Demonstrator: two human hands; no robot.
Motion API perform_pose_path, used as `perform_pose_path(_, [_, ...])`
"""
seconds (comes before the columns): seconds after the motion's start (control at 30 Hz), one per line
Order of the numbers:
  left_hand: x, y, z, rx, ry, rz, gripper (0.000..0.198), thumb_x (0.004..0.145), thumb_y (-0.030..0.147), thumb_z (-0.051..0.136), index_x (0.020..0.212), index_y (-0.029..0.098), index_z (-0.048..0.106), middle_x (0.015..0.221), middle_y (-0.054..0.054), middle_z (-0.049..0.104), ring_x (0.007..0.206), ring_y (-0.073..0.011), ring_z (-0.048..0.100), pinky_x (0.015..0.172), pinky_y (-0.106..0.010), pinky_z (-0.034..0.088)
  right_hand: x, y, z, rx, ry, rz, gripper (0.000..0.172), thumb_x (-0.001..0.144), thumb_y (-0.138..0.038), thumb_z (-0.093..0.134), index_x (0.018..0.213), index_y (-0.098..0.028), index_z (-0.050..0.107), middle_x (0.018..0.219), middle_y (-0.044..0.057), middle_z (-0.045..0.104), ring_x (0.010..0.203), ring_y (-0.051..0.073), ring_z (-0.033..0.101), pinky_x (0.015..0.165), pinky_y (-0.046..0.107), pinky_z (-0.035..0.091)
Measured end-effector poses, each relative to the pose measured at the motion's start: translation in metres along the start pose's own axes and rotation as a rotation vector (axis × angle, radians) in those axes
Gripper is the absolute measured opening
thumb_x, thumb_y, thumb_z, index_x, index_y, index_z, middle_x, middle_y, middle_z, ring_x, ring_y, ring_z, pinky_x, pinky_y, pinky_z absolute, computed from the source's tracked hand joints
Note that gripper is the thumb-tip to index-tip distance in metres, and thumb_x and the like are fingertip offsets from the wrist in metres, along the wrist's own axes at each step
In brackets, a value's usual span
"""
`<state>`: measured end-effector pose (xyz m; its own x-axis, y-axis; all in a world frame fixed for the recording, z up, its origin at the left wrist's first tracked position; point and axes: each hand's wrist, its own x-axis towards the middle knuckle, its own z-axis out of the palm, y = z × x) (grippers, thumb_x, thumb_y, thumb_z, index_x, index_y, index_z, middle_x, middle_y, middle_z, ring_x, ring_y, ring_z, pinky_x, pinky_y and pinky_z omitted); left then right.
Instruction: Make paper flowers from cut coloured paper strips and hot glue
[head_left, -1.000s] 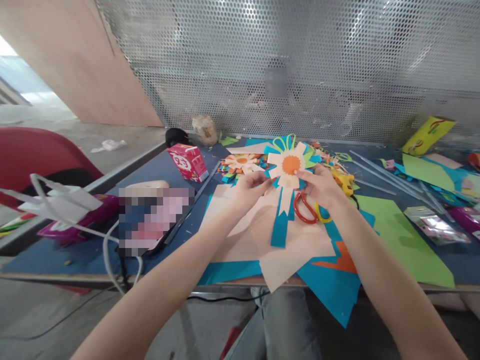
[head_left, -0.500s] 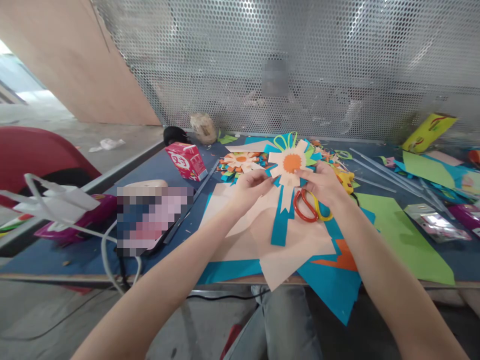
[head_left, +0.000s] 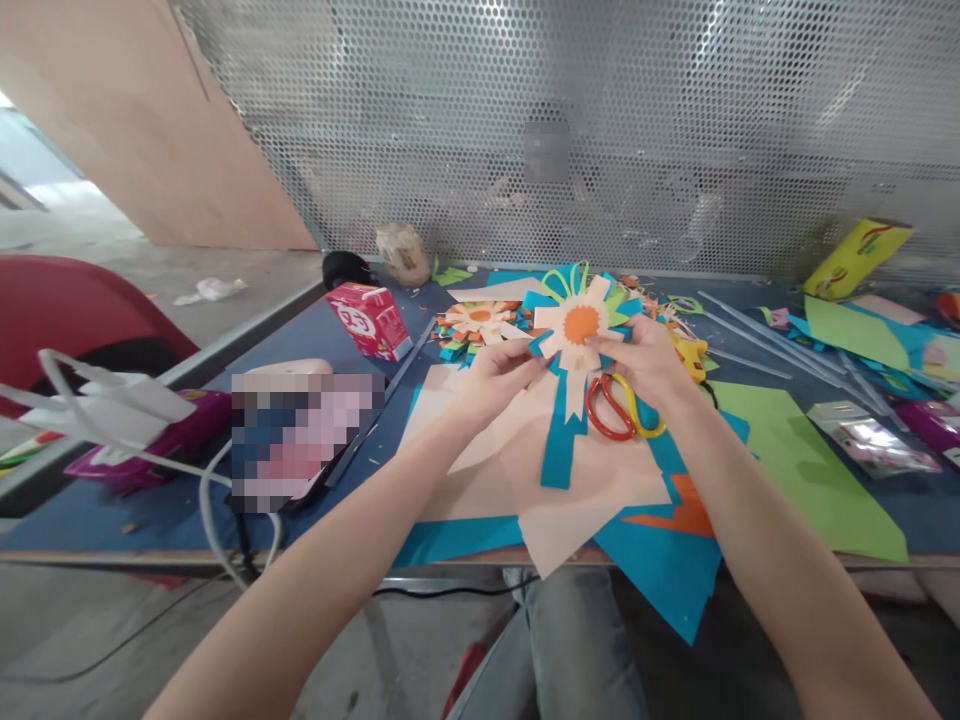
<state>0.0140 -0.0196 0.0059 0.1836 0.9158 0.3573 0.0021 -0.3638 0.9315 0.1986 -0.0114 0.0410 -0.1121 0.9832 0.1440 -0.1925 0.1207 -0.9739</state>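
Both my hands hold a paper flower [head_left: 579,322] with cream petals, an orange centre, blue and green outer petals and a blue strip hanging down. My left hand [head_left: 496,376] pinches its left edge with closed fingers. My right hand [head_left: 646,364] grips its right side, thumb near the orange centre. The flower is lifted a little above cream and blue paper sheets [head_left: 540,480]. Red and yellow scissors [head_left: 621,408] lie just under my right wrist.
A second paper flower [head_left: 478,324] lies behind my left hand. A red carton [head_left: 367,320] stands to the left, with a white cable [head_left: 135,420] and a pink object beyond it. Green paper [head_left: 810,470], clear sticks [head_left: 757,340] and a yellow box [head_left: 855,262] lie right. A perforated metal screen [head_left: 600,130] closes the back.
The flower and both hands have hardly shifted; the view has drifted slightly, and the flower sits a touch higher and left.
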Motion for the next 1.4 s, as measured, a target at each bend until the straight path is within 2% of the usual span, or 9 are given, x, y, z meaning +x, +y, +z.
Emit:
perform_pose_path(0.23, [-0.001,0.003,0.003,-0.026,0.019,-0.019,0.014,0.064,0.03,0.065,0.063,0.016,0.064,0.055,0.002,0.052,0.05,-0.0075,0.039,0.048,-0.021,0.03,0.003,0.005,-0.008,-0.261,0.038,-0.123,0.034,0.053,-0.035,0.078,0.077,-0.018,0.062,0.068,-0.001,0.064,0.062,0.016,0.061,0.055,0.028,0.05])
perform_pose_path(0.4, [-0.002,0.003,0.003,-0.15,0.005,-0.065,0.009,0.06,0.024,0.065,0.064,0.016,0.065,0.057,0.002,0.054,0.05,-0.0072,0.043,0.05,-0.022,0.034,-0.003,-0.002,-0.003,-0.291,0.018,-0.19,0.027,0.051,-0.03,0.08,0.066,-0.019,0.06,0.065,-0.001,0.062,0.063,0.016,0.061,0.064,0.032,0.051])
perform_pose_path(0.63, [-0.001,0.0,-0.001,-0.247,-0.011,-0.08,0.01,0.057,0.024,0.067,0.063,0.017,0.066,0.055,0.002,0.053,0.051,-0.0085,0.045,0.05,-0.024,0.036,-0.009,-0.008,0.0,-0.421,0.058,-0.217,0.026,0.053,-0.031,0.079,0.061,-0.019,0.057,0.06,-0.002,0.057,0.066,0.017,0.058,0.065,0.032,0.048])
perform_pose_path(0.73, [-0.001,-0.003,-0.002,-0.221,-0.012,-0.066,0.015,0.059,0.026,0.068,0.053,0.016,0.059,0.053,0.002,0.051,0.052,-0.0085,0.046,0.051,-0.023,0.037,-0.008,-0.006,-0.001,-0.485,0.074,-0.235,0.027,0.054,-0.032,0.078,0.064,-0.018,0.058,0.064,-0.001,0.058,0.071,0.018,0.058,0.065,0.03,0.048])
perform_pose_path(0.8, [-0.001,-0.005,-0.003,-0.198,-0.014,-0.062,0.017,0.061,0.028,0.069,0.054,0.016,0.059,0.054,0.001,0.051,0.052,-0.0087,0.046,0.05,-0.024,0.037,-0.007,-0.004,-0.002,-0.494,0.078,-0.245,0.028,0.053,-0.032,0.078,0.065,-0.019,0.057,0.066,-0.001,0.058,0.071,0.017,0.057,0.063,0.029,0.046])
perform_pose_path(0.97, [0.0,-0.006,-0.002,-0.157,-0.013,-0.051,0.02,0.063,0.033,0.069,0.058,0.015,0.062,0.059,0.001,0.053,0.053,-0.008,0.045,0.051,-0.024,0.037,-0.01,-0.005,0.0,-0.533,0.096,-0.248,0.027,0.056,-0.033,0.074,0.06,-0.019,0.051,0.061,-0.002,0.053,0.055,0.012,0.05,0.051,0.025,0.039])
perform_pose_path(1.07, [0.0,-0.006,-0.002,-0.15,-0.009,-0.051,0.023,0.065,0.036,0.069,0.059,0.015,0.062,0.057,0.002,0.05,0.051,-0.0075,0.044,0.05,-0.023,0.036,-0.011,-0.006,0.002,-0.559,0.108,-0.238,0.031,0.059,-0.031,0.07,0.056,-0.021,0.041,0.055,-0.005,0.044,0.048,0.009,0.043,0.047,0.023,0.033])
perform_pose_path(1.17, [-0.001,-0.004,-0.002,-0.15,-0.021,-0.05,0.026,0.065,0.038,0.07,0.058,0.014,0.06,0.057,0.002,0.05,0.051,-0.0072,0.044,0.05,-0.023,0.035,-0.011,-0.007,0.004,-0.629,0.141,-0.249,0.036,0.058,-0.029,0.069,0.054,-0.022,0.033,0.052,-0.007,0.035,0.047,0.007,0.036,0.048,0.022,0.029])
perform_pose_path(1.4, [-0.002,0.005,0.004,-0.024,0.0,-0.072,0.034,0.063,0.044,0.072,0.056,0.014,0.059,0.052,0.003,0.05,0.05,-0.0067,0.042,0.051,-0.022,0.036,-0.011,-0.009,0.005,-0.766,0.145,-0.298,0.037,0.058,-0.032,0.066,0.052,-0.022,0.03,0.052,-0.008,0.031,0.05,0.006,0.031,0.05,0.023,0.027])
